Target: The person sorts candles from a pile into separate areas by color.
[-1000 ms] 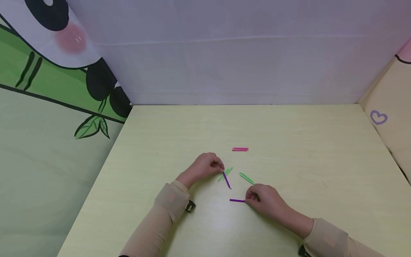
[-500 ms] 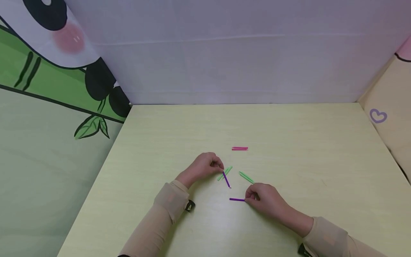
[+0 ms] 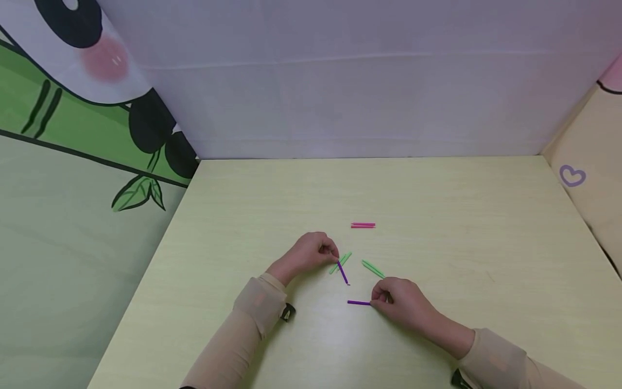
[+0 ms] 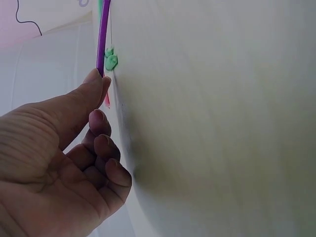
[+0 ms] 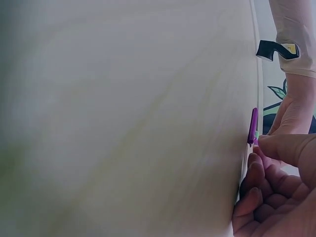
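Note:
My left hand (image 3: 311, 252) pinches the upper end of a thin purple stick (image 3: 343, 273) between thumb and index finger. That stick slants down to the right over a pair of green sticks (image 3: 346, 259). In the left wrist view, the purple stick (image 4: 103, 39) rises from my fingertips. My right hand (image 3: 402, 302) pinches the right end of a second purple stick (image 3: 358, 302), which points left. Just above the right hand lies another green pair (image 3: 373, 268), its lower end close to the fingers. The right wrist view shows this hand's purple stick (image 5: 253, 126) near the thumb tip.
Two pink sticks (image 3: 363, 225) lie parallel farther back on the pale wooden table (image 3: 461, 216). A pale cloth wall (image 3: 369, 108) stands along the rear edge. Printed panels (image 3: 63, 243) flank the table on both sides.

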A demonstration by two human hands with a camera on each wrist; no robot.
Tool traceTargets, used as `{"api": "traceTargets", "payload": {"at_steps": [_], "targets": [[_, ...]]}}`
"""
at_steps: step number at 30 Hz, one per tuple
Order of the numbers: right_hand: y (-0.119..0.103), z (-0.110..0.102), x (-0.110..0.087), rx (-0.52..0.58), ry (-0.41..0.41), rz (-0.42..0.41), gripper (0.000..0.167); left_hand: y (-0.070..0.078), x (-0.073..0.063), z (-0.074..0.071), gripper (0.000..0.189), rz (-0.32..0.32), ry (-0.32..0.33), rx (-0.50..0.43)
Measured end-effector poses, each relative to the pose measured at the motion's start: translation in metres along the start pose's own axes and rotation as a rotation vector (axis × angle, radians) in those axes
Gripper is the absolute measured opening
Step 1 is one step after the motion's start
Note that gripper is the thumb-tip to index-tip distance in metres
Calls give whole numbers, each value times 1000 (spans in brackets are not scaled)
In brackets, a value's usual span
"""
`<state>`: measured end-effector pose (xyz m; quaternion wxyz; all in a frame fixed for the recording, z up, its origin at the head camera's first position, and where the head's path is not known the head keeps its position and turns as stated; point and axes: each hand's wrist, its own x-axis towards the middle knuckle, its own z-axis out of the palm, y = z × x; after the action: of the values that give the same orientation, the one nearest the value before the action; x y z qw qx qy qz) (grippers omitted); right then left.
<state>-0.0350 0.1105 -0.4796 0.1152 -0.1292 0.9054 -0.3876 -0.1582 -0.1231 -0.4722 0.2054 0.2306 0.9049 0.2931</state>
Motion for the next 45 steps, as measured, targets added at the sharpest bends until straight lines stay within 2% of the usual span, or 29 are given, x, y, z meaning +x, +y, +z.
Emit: {"api": "traceTargets", "payload": {"at_steps": [22,29,37,45], "targets": [[3,-1,0,16,-12,0,13,3,-1,3,4,22,-11,12],[5,-2,0,15,3,-34,13,5,-1,4,4,23,-14,18],[5,-2,0,19,0,-30,13,8,0,4,5,85,-4,7],[5,-2,-1,21,6,-45,14,11,1,4,6,113,-54,-10]]}}
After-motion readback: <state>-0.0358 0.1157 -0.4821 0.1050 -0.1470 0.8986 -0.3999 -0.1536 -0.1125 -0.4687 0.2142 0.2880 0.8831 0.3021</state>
